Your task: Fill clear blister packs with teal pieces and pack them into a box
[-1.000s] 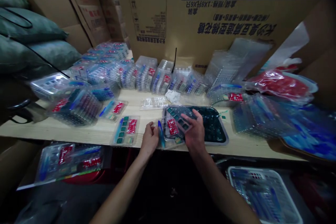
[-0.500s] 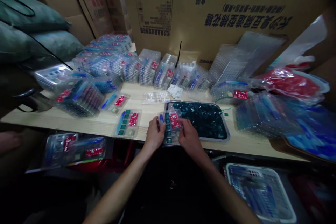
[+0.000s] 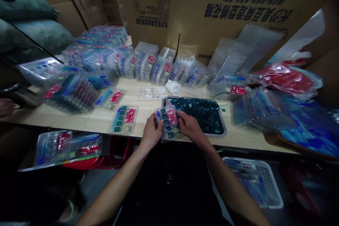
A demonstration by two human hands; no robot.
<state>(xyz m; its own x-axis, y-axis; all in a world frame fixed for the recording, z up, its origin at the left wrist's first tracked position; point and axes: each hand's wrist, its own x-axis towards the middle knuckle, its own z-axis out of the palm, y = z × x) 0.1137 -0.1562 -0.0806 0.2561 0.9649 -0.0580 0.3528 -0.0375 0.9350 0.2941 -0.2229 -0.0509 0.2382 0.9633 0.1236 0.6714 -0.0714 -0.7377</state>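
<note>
We now clamp our left hand [image 3: 151, 135] and right hand [image 3: 189, 127] on the clear pack [image 3: 168, 123] at the table [image 3: 87, 118] edge, touching the tray [image 3: 224, 129]. A second ago its flap stood raised.

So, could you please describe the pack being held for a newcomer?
On the table, find the tray of teal pieces near the front edge. The pack is at its left end, red label on top. Unlike the other packs, it is held by the left hand and right hand.

clear pack [image 3: 167, 122]: red label, teal squares | tray [image 3: 222, 131]: teal pieces
</note>
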